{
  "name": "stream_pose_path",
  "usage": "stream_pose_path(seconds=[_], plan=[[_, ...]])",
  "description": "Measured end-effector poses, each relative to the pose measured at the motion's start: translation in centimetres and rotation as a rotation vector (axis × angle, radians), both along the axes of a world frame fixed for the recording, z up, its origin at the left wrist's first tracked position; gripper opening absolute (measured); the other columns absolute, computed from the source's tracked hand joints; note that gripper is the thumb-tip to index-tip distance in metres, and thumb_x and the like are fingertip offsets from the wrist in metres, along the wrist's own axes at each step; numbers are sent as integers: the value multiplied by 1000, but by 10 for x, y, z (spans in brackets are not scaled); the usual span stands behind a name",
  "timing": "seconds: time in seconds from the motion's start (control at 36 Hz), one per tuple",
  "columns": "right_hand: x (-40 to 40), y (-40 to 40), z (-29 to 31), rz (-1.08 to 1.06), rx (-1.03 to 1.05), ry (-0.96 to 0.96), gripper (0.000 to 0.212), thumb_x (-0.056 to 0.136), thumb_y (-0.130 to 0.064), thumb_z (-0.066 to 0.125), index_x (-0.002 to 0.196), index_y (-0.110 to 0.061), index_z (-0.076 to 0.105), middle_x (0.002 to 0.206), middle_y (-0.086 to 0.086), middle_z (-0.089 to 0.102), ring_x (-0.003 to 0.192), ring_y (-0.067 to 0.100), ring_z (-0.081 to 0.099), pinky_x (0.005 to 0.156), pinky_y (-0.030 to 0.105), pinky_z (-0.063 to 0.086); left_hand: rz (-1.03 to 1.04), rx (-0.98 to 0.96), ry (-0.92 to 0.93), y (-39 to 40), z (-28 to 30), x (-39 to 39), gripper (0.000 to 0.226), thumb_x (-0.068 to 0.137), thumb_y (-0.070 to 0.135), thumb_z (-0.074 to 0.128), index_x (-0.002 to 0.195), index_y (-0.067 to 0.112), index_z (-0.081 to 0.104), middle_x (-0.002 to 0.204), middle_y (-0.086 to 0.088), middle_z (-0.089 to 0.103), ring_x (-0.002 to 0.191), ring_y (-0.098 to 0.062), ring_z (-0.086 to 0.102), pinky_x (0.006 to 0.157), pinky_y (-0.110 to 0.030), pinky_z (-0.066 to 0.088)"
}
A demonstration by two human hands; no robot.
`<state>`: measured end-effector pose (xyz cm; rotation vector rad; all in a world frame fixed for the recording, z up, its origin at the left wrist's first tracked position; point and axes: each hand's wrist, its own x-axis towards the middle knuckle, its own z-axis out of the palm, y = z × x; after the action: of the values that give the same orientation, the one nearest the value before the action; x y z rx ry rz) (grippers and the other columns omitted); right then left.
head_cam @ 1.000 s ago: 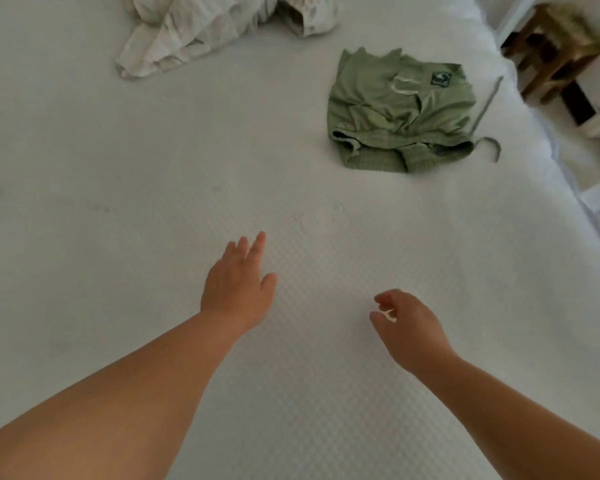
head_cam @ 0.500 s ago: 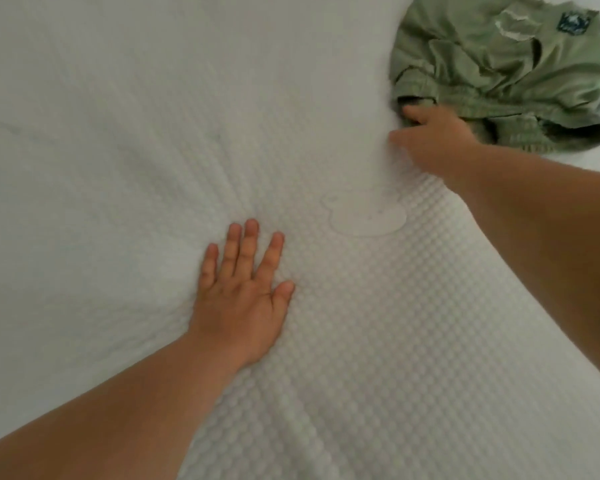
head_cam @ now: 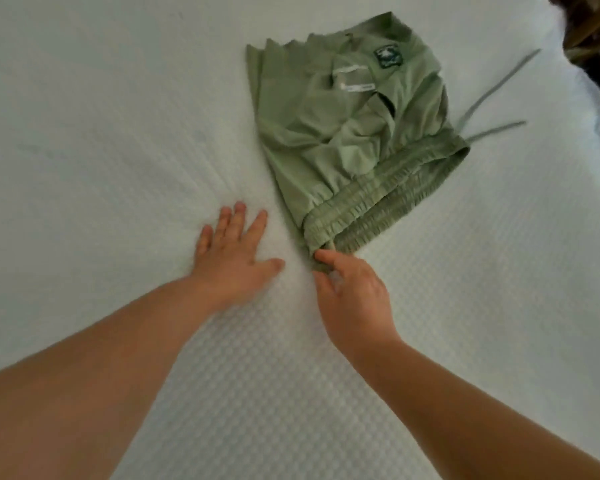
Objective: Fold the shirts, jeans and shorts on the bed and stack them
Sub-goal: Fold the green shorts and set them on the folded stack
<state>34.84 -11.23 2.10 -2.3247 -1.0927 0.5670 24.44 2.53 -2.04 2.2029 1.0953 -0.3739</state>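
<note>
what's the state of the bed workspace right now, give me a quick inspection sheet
surface: white textured bed cover, dented under the left palm
job's things: green shorts lie crumpled, not folded, elastic waistband toward the person, dark patch on the far side
clutter: nothing seen
grippers: left hand presses flat on the bed beside the shorts, fingers spread, not touching them; right hand pinches the near corner of the waistband
cables: none; only the shorts' grey drawstring trailing on the bed to the right
surroundings: dark wooden furniture past the bed's top right edge, blurred
</note>
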Motion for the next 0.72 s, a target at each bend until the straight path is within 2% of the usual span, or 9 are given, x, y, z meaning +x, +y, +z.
stream_pose_path(seconds=[0.08, 0.14, 0.19, 0.31, 0.42, 0.5, 0.58, 0.67, 0.72], plan=[[-60, -39, 13, 63, 25, 90, 31, 88, -12, 54, 116, -19, 66, 108, 0, 67, 100, 13, 57, 89, 20, 40, 250, -494, -409, -10, 57, -34, 42, 69, 42, 58, 110, 42, 66, 126, 17, 59, 120, 1, 48, 97, -10, 35], [-98, -55, 22, 104, 94, 96, 29, 82, -12, 54, 106, -14, 69, 95, 0, 70, 87, 15, 62, 78, 24, 50, 350, -730, -523, -32, 78, -67, 31, 63, 39, 63, 93, 43, 71, 99, 19, 70, 96, 3, 63, 78, -11, 46], [-135, -64, 34, 173, 164, 132, 30, 80, -16, 51, 103, -15, 70, 91, -2, 70, 82, 11, 61, 74, 19, 49, 363, -756, -433, -61, 83, -102, 40, 58, 48, 70, 97, 41, 66, 98, 20, 70, 93, 2, 65, 77, -17, 48], [-185, -82, 44, 331, 110, 275, 20, 76, -19, 50, 87, -16, 66, 83, -3, 65, 77, 12, 58, 69, 22, 49, 511, -475, -194, -102, 76, -147, 43, 67, 43, 78, 99, 42, 48, 89, 24, 64, 82, 7, 58, 67, -13, 42], [-202, -105, 46, 314, -58, 516, 30, 85, -21, 53, 111, -24, 67, 107, -12, 64, 99, 0, 54, 88, 7, 36, 384, -76, 22, -118, 72, -177, 52, 76, 36, 69, 119, 26, 40, 107, 4, 53, 98, -21, 56, 75, -33, 45], [-191, -109, 45, -139, -168, 558, 21, 88, -27, 58, 108, -35, 56, 103, -26, 55, 94, -8, 51, 80, 11, 42, 337, 113, 96, -119, 71, -191, 76, 74, 32, 71, 137, 13, 32, 118, -11, 48, 105, -33, 52, 80, -41, 45], [-173, -96, 37, -636, -291, 753, 28, 84, -38, 64, 106, -29, 49, 100, -16, 60, 89, 0, 56, 70, 20, 47, 224, 314, 60, -120, 73, -193, 102, 62, 32, 81, 144, 5, 27, 130, -22, 44, 114, -39, 46, 90, -49, 42], [-162, -77, 24, -797, -217, 953, 23, 81, -35, 68, 87, -12, 67, 83, 5, 70, 82, 22, 67, 85, 43, 54, 55, 410, -236, -122, 77, -174, 91, 56, 21, 82, 137, 6, 42, 118, -19, 54, 104, -37, 54, 83, -48, 47], [-163, -63, 21, -845, -135, 1025, 20, 81, -28, 69, 75, -9, 69, 74, 10, 68, 71, 22, 63, 80, 41, 55, -85, 316, -312, -119, 77, -151, 79, 65, 16, 75, 137, 12, 45, 115, -13, 55, 102, -31, 55, 82, -43, 48]])
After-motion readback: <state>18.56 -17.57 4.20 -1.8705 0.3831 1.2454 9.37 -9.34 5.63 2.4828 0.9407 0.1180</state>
